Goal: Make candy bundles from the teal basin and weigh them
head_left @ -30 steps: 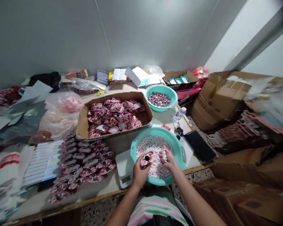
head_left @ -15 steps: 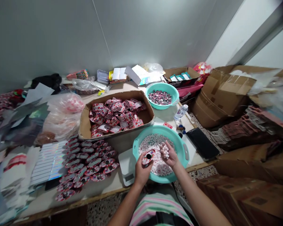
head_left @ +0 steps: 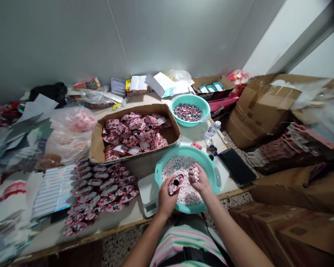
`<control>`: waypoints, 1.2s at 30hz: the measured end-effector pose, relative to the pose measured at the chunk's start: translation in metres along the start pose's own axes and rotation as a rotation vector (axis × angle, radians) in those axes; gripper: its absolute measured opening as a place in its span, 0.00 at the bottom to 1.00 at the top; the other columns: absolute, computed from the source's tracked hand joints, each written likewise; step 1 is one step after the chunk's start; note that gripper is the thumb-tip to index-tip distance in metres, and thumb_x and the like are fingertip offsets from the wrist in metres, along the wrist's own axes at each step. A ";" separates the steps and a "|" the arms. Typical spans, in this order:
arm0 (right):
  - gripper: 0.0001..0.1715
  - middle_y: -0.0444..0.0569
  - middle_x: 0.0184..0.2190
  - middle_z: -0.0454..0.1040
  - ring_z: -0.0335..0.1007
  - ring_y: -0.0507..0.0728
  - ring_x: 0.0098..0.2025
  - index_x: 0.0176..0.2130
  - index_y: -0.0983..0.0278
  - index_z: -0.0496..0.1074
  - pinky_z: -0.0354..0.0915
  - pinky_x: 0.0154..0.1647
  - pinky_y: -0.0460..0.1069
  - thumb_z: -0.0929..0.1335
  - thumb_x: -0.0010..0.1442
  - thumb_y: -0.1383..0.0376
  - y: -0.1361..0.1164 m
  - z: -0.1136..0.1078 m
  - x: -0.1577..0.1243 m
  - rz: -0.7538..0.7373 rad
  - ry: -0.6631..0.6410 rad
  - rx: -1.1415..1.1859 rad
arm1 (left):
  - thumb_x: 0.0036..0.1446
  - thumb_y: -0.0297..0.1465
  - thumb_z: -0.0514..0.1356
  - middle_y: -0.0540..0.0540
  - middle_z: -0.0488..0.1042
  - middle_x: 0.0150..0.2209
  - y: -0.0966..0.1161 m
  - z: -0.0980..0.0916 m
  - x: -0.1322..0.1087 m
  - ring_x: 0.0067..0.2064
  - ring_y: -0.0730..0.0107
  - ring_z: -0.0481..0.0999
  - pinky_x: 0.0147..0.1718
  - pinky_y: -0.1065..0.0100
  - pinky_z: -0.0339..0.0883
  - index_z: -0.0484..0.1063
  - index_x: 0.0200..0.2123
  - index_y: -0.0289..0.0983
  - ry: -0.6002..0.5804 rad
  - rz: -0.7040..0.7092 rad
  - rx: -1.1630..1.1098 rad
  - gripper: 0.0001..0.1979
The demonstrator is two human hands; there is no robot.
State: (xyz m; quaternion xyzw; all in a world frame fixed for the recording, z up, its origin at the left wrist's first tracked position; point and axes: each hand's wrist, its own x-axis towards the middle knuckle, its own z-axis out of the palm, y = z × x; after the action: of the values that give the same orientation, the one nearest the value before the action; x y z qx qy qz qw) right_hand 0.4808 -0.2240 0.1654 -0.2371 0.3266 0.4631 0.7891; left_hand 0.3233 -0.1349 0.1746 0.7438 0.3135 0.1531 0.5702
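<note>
Now my right hand [head_left: 202, 181] has curled its fingers in over some pale balls [head_left: 195, 175] above the bowl [head_left: 209, 172], so the handful looks gathered, while my left hand [head_left: 166, 197] grips the packet [head_left: 172, 185] just left of those fingers.

Two turquoise basins [head_left: 209, 167], one bottle [head_left: 212, 129], one scale [head_left: 147, 191]

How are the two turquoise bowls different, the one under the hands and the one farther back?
The near round turquoise plastic bowl holds small pale balls; the far round turquoise plastic bowl holds dark, shiny discs. The left hand and right hand are over the near bowl, neither over the far bowl. Both bowls share the same colour and round shape.
</note>
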 end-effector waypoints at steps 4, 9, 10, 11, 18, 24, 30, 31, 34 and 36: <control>0.12 0.38 0.18 0.66 0.56 0.44 0.14 0.27 0.61 0.59 0.52 0.09 0.38 0.68 0.56 0.62 0.007 0.026 -0.011 -0.141 0.013 -0.053 | 0.48 0.22 0.58 0.46 0.73 0.50 0.008 0.007 0.004 0.53 0.61 0.71 0.53 0.60 0.64 0.68 0.50 0.40 -0.027 -0.027 0.129 0.24; 0.13 0.38 0.18 0.67 0.58 0.46 0.15 0.28 0.63 0.63 0.52 0.10 0.40 0.71 0.52 0.59 0.030 0.035 -0.017 -0.399 0.123 -0.176 | 0.45 0.19 0.55 0.47 0.74 0.49 0.016 0.013 0.009 0.51 0.60 0.71 0.51 0.60 0.65 0.70 0.49 0.42 -0.100 0.053 0.294 0.27; 0.14 0.38 0.18 0.67 0.58 0.46 0.15 0.28 0.63 0.64 0.52 0.10 0.41 0.71 0.51 0.58 0.034 0.034 -0.017 -0.428 0.140 -0.204 | 0.44 0.18 0.55 0.47 0.74 0.49 0.018 0.013 0.010 0.51 0.60 0.71 0.51 0.60 0.65 0.70 0.49 0.42 -0.105 0.060 0.312 0.27; 0.15 0.39 0.19 0.67 0.59 0.46 0.15 0.28 0.63 0.64 0.53 0.11 0.41 0.71 0.50 0.57 0.038 0.033 -0.017 -0.442 0.150 -0.232 | 0.44 0.18 0.55 0.47 0.74 0.49 0.020 0.014 0.011 0.51 0.60 0.71 0.51 0.60 0.65 0.70 0.49 0.42 -0.110 0.064 0.325 0.27; 0.18 0.39 0.20 0.67 0.61 0.48 0.18 0.27 0.64 0.67 0.57 0.17 0.43 0.72 0.46 0.54 0.051 0.030 -0.020 -0.545 0.149 -0.406 | 0.42 0.18 0.55 0.47 0.75 0.48 0.025 0.014 0.012 0.50 0.60 0.71 0.50 0.60 0.65 0.70 0.49 0.41 -0.145 0.071 0.366 0.28; 0.17 0.39 0.17 0.66 0.62 0.49 0.19 0.25 0.63 0.65 0.58 0.19 0.45 0.71 0.46 0.54 0.052 0.035 -0.024 -0.535 0.166 -0.385 | 0.45 0.20 0.56 0.46 0.75 0.47 0.020 0.018 0.009 0.48 0.60 0.73 0.47 0.62 0.66 0.70 0.48 0.40 -0.117 -0.020 0.324 0.24; 0.20 0.37 0.15 0.61 0.58 0.48 0.18 0.21 0.63 0.61 0.56 0.20 0.45 0.71 0.46 0.54 0.054 0.037 -0.023 -0.650 0.242 -0.440 | 0.44 0.21 0.57 0.46 0.76 0.45 0.017 0.021 0.009 0.47 0.61 0.74 0.46 0.64 0.67 0.71 0.46 0.40 -0.109 -0.038 0.307 0.23; 0.20 0.37 0.15 0.61 0.57 0.48 0.18 0.20 0.63 0.61 0.55 0.20 0.45 0.71 0.46 0.54 0.054 0.037 -0.023 -0.664 0.255 -0.459 | 0.44 0.20 0.57 0.47 0.76 0.46 0.016 0.022 0.009 0.48 0.62 0.73 0.47 0.64 0.67 0.71 0.46 0.41 -0.108 -0.032 0.290 0.24; 0.21 0.37 0.14 0.60 0.54 0.48 0.17 0.20 0.62 0.60 0.53 0.20 0.45 0.71 0.47 0.53 0.053 0.037 -0.024 -0.685 0.255 -0.487 | 0.44 0.20 0.57 0.48 0.76 0.46 0.013 0.025 0.010 0.48 0.64 0.73 0.48 0.65 0.66 0.72 0.46 0.41 -0.096 -0.042 0.245 0.24; 0.21 0.37 0.14 0.60 0.54 0.48 0.17 0.20 0.62 0.60 0.53 0.19 0.46 0.71 0.47 0.52 0.053 0.037 -0.025 -0.680 0.231 -0.496 | 0.44 0.20 0.57 0.48 0.76 0.46 0.013 0.026 0.010 0.49 0.63 0.73 0.49 0.65 0.66 0.71 0.47 0.41 -0.084 -0.055 0.223 0.24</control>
State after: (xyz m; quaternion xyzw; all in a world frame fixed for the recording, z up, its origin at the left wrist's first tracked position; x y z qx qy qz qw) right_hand 0.4360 -0.1896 0.2052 -0.5637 0.1947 0.2117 0.7743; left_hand 0.3496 -0.1503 0.1782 0.7994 0.3247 0.0704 0.5007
